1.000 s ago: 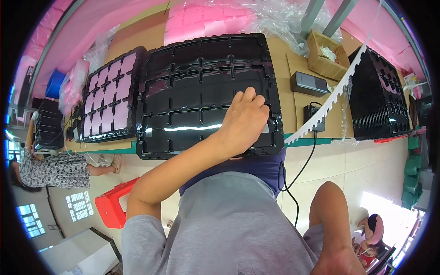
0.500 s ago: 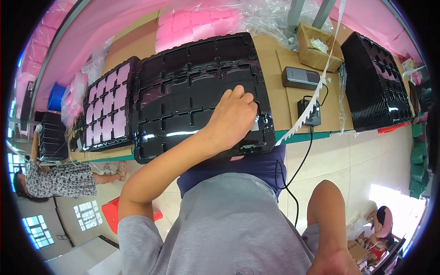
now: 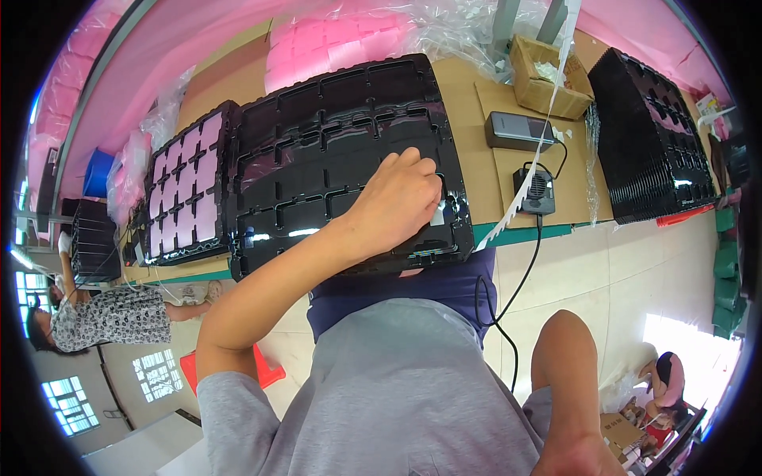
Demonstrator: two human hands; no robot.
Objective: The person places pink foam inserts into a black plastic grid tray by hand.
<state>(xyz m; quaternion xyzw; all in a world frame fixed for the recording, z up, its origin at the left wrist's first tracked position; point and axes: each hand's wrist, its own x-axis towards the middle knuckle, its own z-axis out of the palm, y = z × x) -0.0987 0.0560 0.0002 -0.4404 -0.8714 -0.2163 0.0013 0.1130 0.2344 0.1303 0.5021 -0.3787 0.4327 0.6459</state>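
Observation:
My left hand (image 3: 394, 200) lies over the near right part of a large black plastic tray (image 3: 290, 186) with moulded compartments. Its fingers are curled and closed, and whatever they hold, if anything, is hidden under them. Beside the fingertips, a small pale label-like patch (image 3: 438, 216) shows on the tray. My right hand (image 3: 582, 455) is low at the right, away from the table and cut off by the lower edge, so its fingers do not show. A long white strip with a toothed edge (image 3: 521, 193) runs down beside the tray's right side.
Left of the tray stands another black tray with pink pieces (image 3: 186, 186). On the right are a grey-black device (image 3: 518, 129), a small black speaker-like box (image 3: 536, 190) with a cable, a cardboard box (image 3: 548, 79) and stacked black trays (image 3: 647, 143). People are at both sides.
My left hand stays over the same part of the tray, shifted very slightly left in the view. The white strip has swung a little. My right arm looks nearly the same.

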